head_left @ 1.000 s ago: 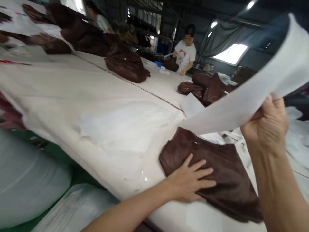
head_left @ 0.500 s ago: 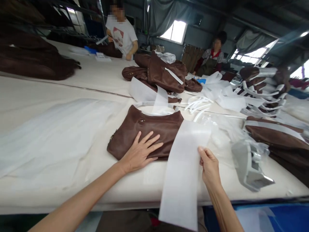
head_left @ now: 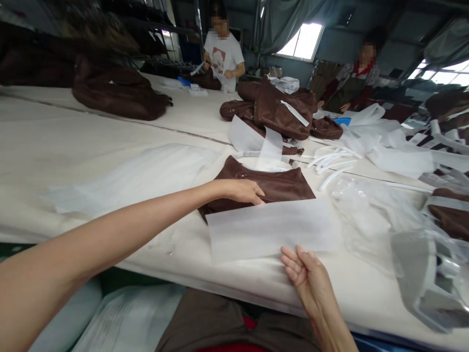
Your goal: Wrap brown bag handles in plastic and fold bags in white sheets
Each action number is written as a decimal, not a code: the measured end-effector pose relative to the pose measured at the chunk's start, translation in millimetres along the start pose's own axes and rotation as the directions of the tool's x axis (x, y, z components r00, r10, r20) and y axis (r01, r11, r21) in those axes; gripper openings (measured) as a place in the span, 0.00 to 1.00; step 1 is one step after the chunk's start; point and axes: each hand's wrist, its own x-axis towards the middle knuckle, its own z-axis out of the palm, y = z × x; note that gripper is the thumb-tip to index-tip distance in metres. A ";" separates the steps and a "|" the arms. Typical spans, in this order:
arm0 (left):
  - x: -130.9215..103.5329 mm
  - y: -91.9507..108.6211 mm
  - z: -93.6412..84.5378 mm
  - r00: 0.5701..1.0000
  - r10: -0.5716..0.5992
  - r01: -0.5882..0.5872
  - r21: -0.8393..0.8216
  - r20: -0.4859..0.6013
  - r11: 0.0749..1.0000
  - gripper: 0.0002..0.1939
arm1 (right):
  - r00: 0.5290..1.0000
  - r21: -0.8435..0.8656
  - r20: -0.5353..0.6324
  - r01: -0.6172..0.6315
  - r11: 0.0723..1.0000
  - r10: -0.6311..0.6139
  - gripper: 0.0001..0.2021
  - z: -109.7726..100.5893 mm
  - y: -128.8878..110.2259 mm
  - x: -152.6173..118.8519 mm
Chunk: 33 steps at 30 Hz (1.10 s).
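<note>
A brown bag (head_left: 289, 185) with a zipper lies on the pale table near its front edge. A translucent white sheet (head_left: 271, 227) lies crosswise over the bag's lower part. My left hand (head_left: 244, 190) is on the bag at the sheet's upper edge, its fingers pinched together; what lies between them is too small to make out. At the sheet's lower edge, my right hand (head_left: 302, 269) is palm up with its fingers loosely curled, and whether it grips the edge is unclear.
Brown bags (head_left: 282, 107) are piled behind, with white strips (head_left: 333, 161) beside them. A grey tape dispenser (head_left: 425, 278) and clear plastic (head_left: 370, 210) are at the right. Thin white sheeting (head_left: 146, 176) lies left. Two people stand across the table (head_left: 183, 115).
The white sheet has turned from hanging over the table edge to lying crosswise over the bag. My left hand has gone from spread flat to pinched, farther up. The view has shifted.
</note>
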 end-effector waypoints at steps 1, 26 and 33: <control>1.6 2.2 -3.3 1.000 -0.005 0.005 -0.010 0.008 1.000 0.11 | 0.999 0.029 0.024 -0.026 0.999 0.025 0.24 7.9 5.7 0.5; -2.1 -0.4 22.1 0.986 0.111 -0.040 0.462 -0.126 0.886 0.03 | 0.972 -0.581 0.226 0.075 0.810 0.071 0.13 32.4 16.9 -25.8; 0.4 0.6 25.7 0.980 0.169 -0.088 0.527 -0.108 0.846 0.06 | 0.541 -0.615 0.788 0.714 -0.333 -0.296 0.12 86.8 4.8 15.9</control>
